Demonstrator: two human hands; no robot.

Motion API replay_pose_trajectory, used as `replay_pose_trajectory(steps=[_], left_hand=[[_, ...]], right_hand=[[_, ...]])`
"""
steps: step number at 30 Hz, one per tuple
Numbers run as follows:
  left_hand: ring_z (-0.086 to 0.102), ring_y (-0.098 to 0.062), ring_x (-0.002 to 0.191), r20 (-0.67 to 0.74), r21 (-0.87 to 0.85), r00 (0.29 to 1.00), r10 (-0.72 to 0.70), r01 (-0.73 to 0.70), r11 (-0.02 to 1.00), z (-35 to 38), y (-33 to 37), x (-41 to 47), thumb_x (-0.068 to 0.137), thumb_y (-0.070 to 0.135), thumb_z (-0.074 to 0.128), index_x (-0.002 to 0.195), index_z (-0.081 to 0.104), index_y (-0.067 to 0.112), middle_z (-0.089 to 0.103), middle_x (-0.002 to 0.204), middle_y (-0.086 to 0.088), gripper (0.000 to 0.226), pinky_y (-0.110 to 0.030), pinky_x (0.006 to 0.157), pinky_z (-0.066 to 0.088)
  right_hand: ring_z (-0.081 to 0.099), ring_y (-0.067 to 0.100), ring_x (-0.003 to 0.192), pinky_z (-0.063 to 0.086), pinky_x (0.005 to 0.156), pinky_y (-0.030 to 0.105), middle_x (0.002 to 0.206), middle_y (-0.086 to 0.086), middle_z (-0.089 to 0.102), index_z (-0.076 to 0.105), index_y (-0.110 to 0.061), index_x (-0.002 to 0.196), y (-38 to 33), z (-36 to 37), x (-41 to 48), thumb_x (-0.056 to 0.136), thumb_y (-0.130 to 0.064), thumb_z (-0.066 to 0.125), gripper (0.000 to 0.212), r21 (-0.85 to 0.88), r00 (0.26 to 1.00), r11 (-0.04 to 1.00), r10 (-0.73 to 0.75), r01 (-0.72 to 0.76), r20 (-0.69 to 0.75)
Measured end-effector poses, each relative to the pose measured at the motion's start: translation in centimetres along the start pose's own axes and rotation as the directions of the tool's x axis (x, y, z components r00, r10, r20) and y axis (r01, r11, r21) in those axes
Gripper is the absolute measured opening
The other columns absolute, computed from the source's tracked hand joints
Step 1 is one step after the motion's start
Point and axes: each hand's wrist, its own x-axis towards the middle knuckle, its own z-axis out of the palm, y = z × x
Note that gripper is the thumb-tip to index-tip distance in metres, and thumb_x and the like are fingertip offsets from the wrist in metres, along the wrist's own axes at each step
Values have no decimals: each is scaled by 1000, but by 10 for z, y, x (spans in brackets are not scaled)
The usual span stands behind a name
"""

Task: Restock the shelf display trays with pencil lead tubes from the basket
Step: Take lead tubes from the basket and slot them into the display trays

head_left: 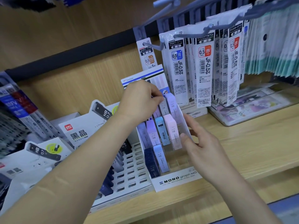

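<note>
Left hand [140, 101] pinches, seemingly, lead tube [163, 106] in top row of MONO tray [178, 180]; right hand [202, 149], fingers straight, touches its side.

Pale wood shelf [246, 143] and backboard [72, 38]

lead tubes [168, 128] in tray [178, 180], tray on shelf [242, 143]

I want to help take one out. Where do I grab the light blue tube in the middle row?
The light blue tube stands packed between a purple tube and a pink tube, so pinch its free top end from above.
</note>
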Motion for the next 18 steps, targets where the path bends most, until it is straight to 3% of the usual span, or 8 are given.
replay_pose_trajectory(steps=[3, 5, 7, 9, 11, 13, 15, 18], left_hand=[[57, -2, 79, -27, -92, 998, -58, 55, 994, -13, -2, -7, 92, 16, 57, 98, 74, 24, 69, 93, 13, 20, -10, 68, 43], [59, -2, 77, -100, -232, 988, -121, 95, 968, -27, -10, -20, 91, 10, 55, 96, 73, 25, 69, 91, 16, 24, -22, 76, 51], [61, -2, 70, -139, -320, 977, -163, 112, 941, -41, -19, -43, 89, 6, 55, 90, 73, 27, 71, 84, 15, 28, -26, 70, 54], [59, -3, 60, -130, -310, 981, -143, 97, 946, -55, -26, -76, 88, 5, 57, 83, 73, 30, 71, 79, 13, 30, -15, 59, 48], [54, -6, 53, -61, -339, 990, -127, 99, 936, -69, -35, -115, 86, 4, 60, 79, 74, 30, 71, 77, 17, 31, -11, 51, 41], [59, -10, 58, 46, -360, 994, -102, 112, 926, -78, -48, -156, 85, 7, 63, 76, 74, 32, 71, 75, 20, 29, -18, 53, 46], [63, -13, 62, 189, -349, 979, -80, 143, 926, -83, -65, -194, 81, 25, 60, 81, 72, 36, 71, 73, 18, 17, -27, 58, 50], [62, -4, 64, 446, -225, 888, -112, 233, 946, -78, -96, -246, 77, 29, 54, 86, 70, 39, 70, 73, 18, 21, -15, 58, 45]], right_hand=[[53, -2, 116, 47, 103, 33, 123, -23, 58, 49, -35, 140, -3, -3, -1, 94, -13, 55, 52, -26, 998, 1000, 5, -7, -55], [57, 1, 108, 49, 97, 32, 114, -16, 62, 58, -31, 131, -7, -5, -1, 91, -8, 57, 46, -68, 986, 998, -22, 10, -165], [60, 1, 93, 49, 86, 23, 102, -12, 66, 65, -32, 112, -17, -9, -2, 88, -4, 57, 38, -103, 967, 994, -68, 44, -246], [61, 1, 79, 46, 71, 12, 85, -12, 68, 66, -33, 93, -30, -10, -4, 86, -3, 57, 32, -96, 972, 994, -80, 60, -223], [63, 7, 68, 49, 64, 20, 73, -7, 70, 68, -31, 81, -45, -4, -9, 86, -4, 58, 29, -24, 995, 999, -42, 40, -93], [63, 15, 62, 50, 62, 31, 71, -4, 71, 68, -28, 78, -60, 10, -18, 89, -6, 58, 27, 11, 992, 1000, 3, -5, 124], [64, 11, 58, 51, 60, 31, 70, -4, 71, 68, -25, 79, -74, 31, -31, 91, -10, 58, 22, -41, 932, 999, 26, -12, 362], [65, 12, 66, 48, 61, 22, 74, -4, 71, 68, -20, 82, -87, 73, -54, 92, -19, 57, 15, -247, 765, 957, 46, 150, 643]])
